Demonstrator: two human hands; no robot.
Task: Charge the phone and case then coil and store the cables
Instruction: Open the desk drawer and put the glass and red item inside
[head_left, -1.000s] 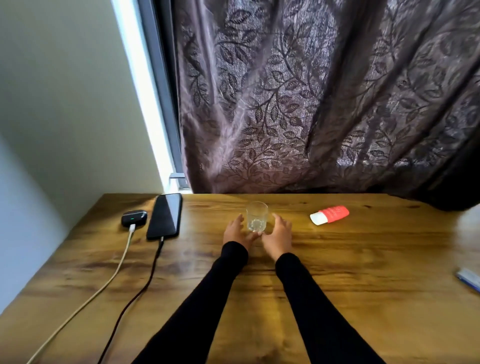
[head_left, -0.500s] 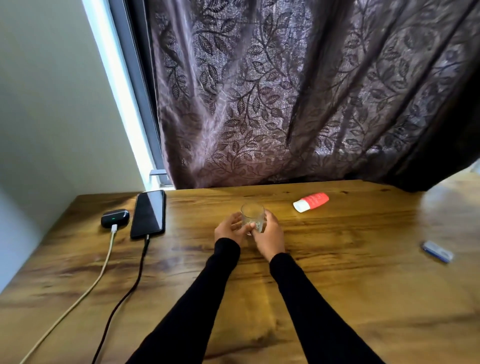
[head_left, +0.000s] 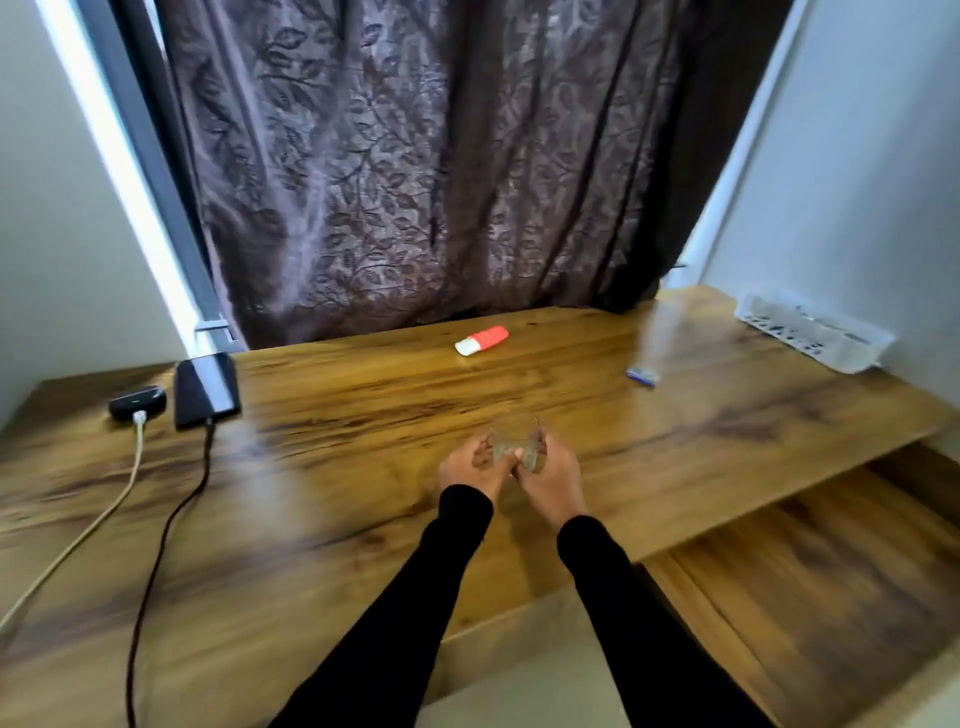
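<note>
You have both hands on a small clear glass (head_left: 515, 440) near the middle of the wooden desk (head_left: 322, 519): your left hand (head_left: 470, 464) curls round its left side and your right hand (head_left: 545, 467) wraps round its right side, so the glass sits clamped between the two. The picture is too blurred to say whether the glass touches the desk or is lifted off it. Well to your left, near the back corner, the black phone (head_left: 206, 388) lies flat with a black cable (head_left: 171, 519) plugged into its near end, and just beside it on the left sits the small dark case (head_left: 137, 404) with a white cable (head_left: 88, 530) plugged in; both cables run toward you across the desk and off its front edge. Behind the glass, near the curtain (head_left: 415, 166), lies a red-and-white tube (head_left: 481, 340). To the right are a small blue item (head_left: 643, 375) and a white basket (head_left: 813, 331) by the wall.
</note>
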